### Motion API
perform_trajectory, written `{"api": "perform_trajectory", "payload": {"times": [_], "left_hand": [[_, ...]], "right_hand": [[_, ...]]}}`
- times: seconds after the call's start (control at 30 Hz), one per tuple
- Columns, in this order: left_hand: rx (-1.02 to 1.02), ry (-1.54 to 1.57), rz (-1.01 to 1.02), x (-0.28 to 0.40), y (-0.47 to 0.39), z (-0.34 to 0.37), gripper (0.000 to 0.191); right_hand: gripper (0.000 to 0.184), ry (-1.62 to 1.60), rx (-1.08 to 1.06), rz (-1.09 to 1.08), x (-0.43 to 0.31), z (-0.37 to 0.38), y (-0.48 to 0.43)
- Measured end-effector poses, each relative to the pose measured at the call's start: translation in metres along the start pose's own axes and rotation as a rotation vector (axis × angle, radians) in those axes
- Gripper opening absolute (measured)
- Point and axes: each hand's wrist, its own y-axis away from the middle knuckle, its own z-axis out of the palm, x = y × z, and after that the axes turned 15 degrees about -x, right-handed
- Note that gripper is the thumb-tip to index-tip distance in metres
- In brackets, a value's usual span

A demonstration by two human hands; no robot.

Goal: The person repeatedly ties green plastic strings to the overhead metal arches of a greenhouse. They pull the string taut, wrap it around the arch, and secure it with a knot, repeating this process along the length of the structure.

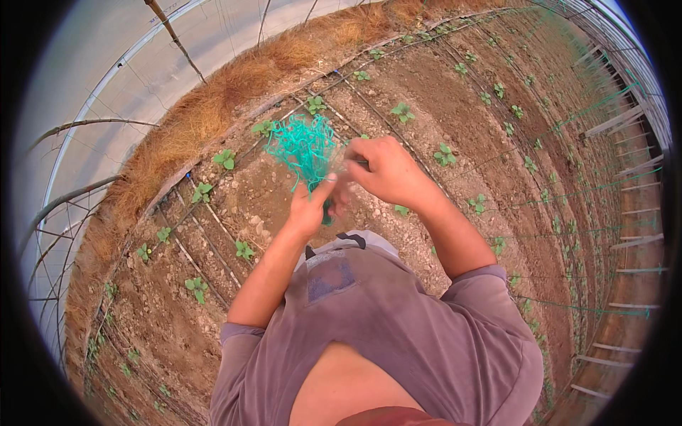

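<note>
A bundle of green twine strands (303, 144), tangled and frayed at the top, stands up out of my left hand (309, 210). That hand is shut around the lower part of the bundle, and a darker green end shows below the fingers. Just to the right is my right hand (384, 168), its fingers curled and thumb bent in close to the bundle. Blur around its fingertips hides whether a strand is pinched there. Both hands are in front of my waist, above the soil (256, 186).
Young leafy seedlings (403, 112) grow in rows, with black drip irrigation lines (373, 104) running between them. Dry straw-like grass (234, 85) borders the bed beside plastic greenhouse sheeting (101, 69). Green strings (575, 309) stretch across the rows at the right.
</note>
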Motion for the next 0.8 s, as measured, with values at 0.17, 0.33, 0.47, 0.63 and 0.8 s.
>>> {"api": "perform_trajectory", "payload": {"times": [0.17,0.33,0.47,0.63,0.8], "left_hand": [[0.024,0.009,-0.062,-0.014,0.001,0.036,0.032],[0.053,0.099,0.049,-0.038,0.008,0.053,0.031],[0.276,0.364,0.217,-0.037,0.019,0.042,0.032],[0.449,0.421,0.339,-0.008,0.033,0.017,0.033],[0.311,0.345,0.321,0.024,0.036,-0.010,0.034]], "right_hand": [[0.015,-0.019,0.081,-0.060,0.015,-0.013,0.007],[0.014,-0.136,0.099,-0.052,0.028,-0.029,0.014],[0.027,-0.347,0.178,0.046,0.045,-0.067,-0.016],[0.039,-0.522,0.378,-0.006,0.076,-0.131,-0.100],[0.042,-0.393,0.698,-0.019,0.099,-0.212,-0.200]]}}
